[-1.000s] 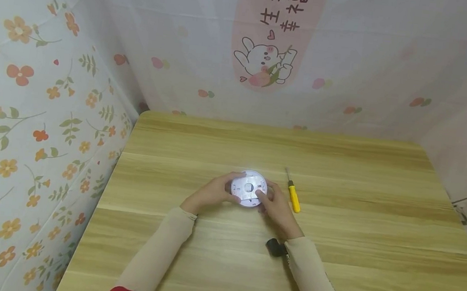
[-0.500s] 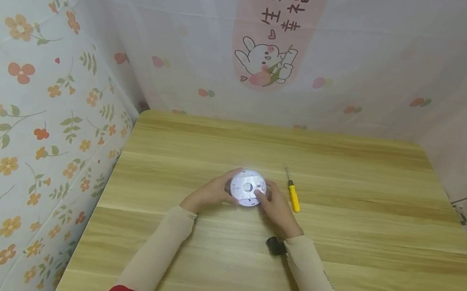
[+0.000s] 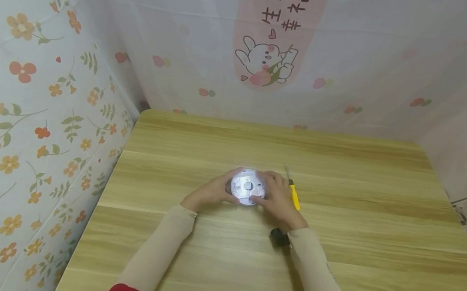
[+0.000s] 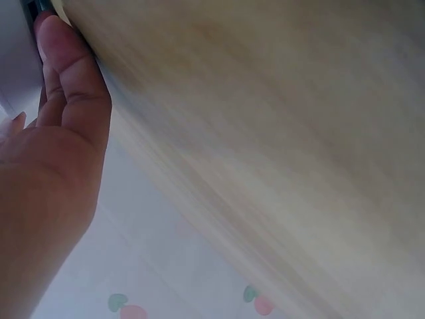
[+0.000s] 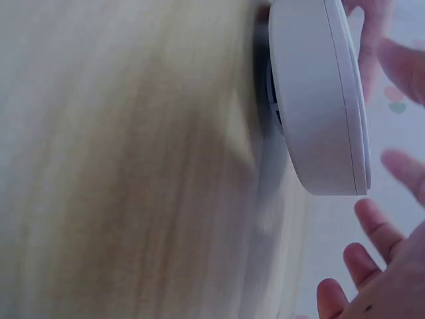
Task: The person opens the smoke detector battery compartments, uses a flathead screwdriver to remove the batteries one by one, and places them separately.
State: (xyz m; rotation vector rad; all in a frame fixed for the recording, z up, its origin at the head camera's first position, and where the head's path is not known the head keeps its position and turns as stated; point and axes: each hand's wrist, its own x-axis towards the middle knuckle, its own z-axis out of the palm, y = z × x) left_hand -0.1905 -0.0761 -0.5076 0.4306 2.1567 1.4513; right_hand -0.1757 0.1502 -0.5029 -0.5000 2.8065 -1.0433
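The round white device is positioned over the middle of the tabletop, its bright, disc-shaped face turned upward and a small round opening at the centre of that face. A seam line runs around the side wall near the face, and a dark slot shows at the underside, which faces the wood; whether any edge touches the tabletop cannot be determined. The left hand holds the device at its left side — grip closed around the rim, thumb at the near edge and fingers toward the far edge. The right hand is at the opposite side with its grip spread wide; the right wrist view shows its fingers separated and a gap between most of them and the side wall — contact at the thumb cannot be confirmed. Just beyond the right hand lies a screwdriver with a yellow handle, partly covered by that hand, its shaft directed toward the rear. A black item is located at the right wrist. Both forearms are covered by beige sleeves. A white curtain with a printed rabbit stands behind the tabletop; flower-patterned fabric hangs at the left.
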